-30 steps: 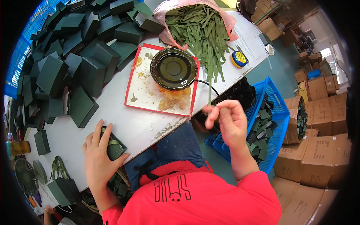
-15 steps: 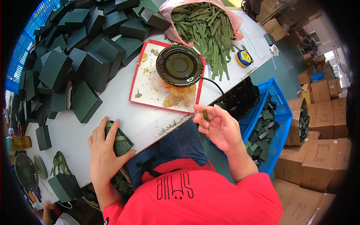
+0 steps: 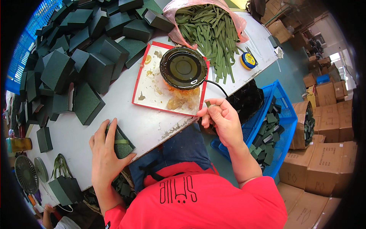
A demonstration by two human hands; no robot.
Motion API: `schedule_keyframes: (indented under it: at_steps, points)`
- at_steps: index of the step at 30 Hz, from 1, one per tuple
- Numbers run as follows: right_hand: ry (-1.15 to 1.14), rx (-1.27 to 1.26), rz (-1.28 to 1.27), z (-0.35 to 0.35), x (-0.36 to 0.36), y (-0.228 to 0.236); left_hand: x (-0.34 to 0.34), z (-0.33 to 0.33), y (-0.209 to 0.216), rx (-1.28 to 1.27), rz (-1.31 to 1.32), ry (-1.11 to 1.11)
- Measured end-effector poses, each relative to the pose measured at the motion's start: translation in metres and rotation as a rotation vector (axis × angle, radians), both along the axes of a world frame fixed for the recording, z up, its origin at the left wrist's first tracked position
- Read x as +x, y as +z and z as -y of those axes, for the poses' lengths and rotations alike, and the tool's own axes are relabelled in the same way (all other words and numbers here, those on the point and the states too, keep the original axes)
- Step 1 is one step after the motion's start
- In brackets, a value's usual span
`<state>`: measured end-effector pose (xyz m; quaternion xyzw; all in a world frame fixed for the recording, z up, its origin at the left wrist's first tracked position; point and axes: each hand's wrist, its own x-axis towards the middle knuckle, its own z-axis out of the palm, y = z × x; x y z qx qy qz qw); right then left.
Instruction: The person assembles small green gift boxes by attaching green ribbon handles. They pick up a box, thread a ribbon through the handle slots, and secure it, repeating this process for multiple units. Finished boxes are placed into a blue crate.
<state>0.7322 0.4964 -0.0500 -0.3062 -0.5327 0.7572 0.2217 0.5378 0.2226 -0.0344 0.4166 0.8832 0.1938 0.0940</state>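
Note:
My left hand (image 3: 105, 152) grips a small dark green box (image 3: 122, 147) on the table near its front edge, thumb on one side and fingers on the other. A light green ribbon band (image 3: 121, 141) lies across that box. At the right, above my lap beside the table edge, my right hand (image 3: 223, 121) pinches a short piece of green ribbon (image 3: 208, 104), its lower part hidden by the fingers. Just beyond this hand is a round black pot (image 3: 183, 67) of dark amber liquid. It stands on a white tray with red edges (image 3: 144, 91), smeared with dried amber residue.
Dark green boxes (image 3: 89, 103) are heaped at the left. A pink bag (image 3: 173, 32) spills green ribbon strips (image 3: 213, 38) at the back. A round yellow-and-blue tin (image 3: 248, 60) sits to its right. A blue crate (image 3: 284, 114) with green pieces stands beside the table; cartons (image 3: 324, 164) are stacked farther right.
My right hand has turned over and its fingers have closed further round the ribbon piece, so less of it shows. My left hand keeps hold of the box with slightly shifted fingers.

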Motion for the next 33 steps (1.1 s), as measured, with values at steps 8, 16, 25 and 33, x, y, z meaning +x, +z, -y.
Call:
schedule_keyframes:
  at_steps: [8, 16, 25, 33]
  points:
    - [0.039, -0.073, -0.029, -0.027, -0.028, 0.0, -0.002, -0.007, 0.006, -0.049, -0.032, -0.081]
    - [0.008, -0.062, 0.001, -0.03, -0.041, -0.004, -0.002, -0.004, 0.001, -0.014, -0.01, -0.088]
    - [0.002, -0.103, -0.018, -0.033, -0.041, -0.009, -0.003, -0.001, -0.007, 0.033, -0.007, -0.058]
    - [0.082, 0.053, -0.145, 0.005, -0.018, -0.001, -0.004, -0.003, -0.005, 0.249, 0.075, -0.099]
